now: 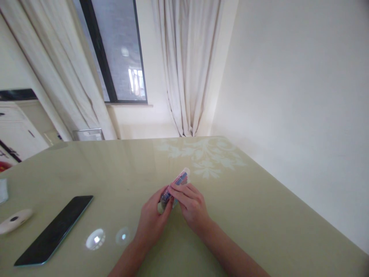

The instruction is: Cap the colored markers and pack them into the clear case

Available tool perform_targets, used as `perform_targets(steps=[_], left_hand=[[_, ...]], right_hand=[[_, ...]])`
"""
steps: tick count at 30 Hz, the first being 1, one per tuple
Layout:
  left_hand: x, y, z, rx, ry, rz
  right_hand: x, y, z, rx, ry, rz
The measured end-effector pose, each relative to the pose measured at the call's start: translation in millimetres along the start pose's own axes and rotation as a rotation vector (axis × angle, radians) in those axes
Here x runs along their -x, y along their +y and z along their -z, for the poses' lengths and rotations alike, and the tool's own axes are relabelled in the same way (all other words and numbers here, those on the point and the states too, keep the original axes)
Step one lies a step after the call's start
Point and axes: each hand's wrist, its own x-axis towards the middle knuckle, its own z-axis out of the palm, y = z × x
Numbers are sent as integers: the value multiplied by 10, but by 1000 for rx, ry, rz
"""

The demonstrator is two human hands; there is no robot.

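Between my two hands is a small package (182, 178) in clear plastic with pink and dark blue print, held tilted above the green table (115, 165). Its upper end points away from me and to the right. My left hand (152, 215) grips the lower left end, thumb on the near side and fingers behind. With fingers bent over its middle, my right hand (193, 206) pinches the package from the right. What lies inside the wrapping I cannot make out, and my fingers hide part of it.
To the left lies a black phone-like slab (54, 231) with a teal edge. Beside it is a white oval device (15, 221) with a dark spot. A pale item (3, 190) sits at the left edge. A white wall (302, 115) borders the table's right side; curtains (187, 69) hang behind.
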Motion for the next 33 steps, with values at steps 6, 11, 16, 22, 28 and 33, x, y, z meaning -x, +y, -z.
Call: perform_targets(steps=[6, 11, 16, 22, 28, 33], left_hand=[[-5, -45, -4, -3, 16, -16], [-4, -55, 8, -48, 20, -79], [3, -21, 16, -81, 10, -126], [-3, -21, 16, -89, 25, -129], [-4, -1, 0, -83, 33, -116], [25, -17, -27, -99, 51, -99]], right_hand=[[-1, -13, 5, 18, -30, -25], [-19, 74, 185, 103, -59, -44], [-28, 239, 345, 239, -71, -140], [-13, 295, 310, 187, -17, -164], [3, 327, 250, 157, 54, -181], [39, 341, 184, 117, 43, -248]])
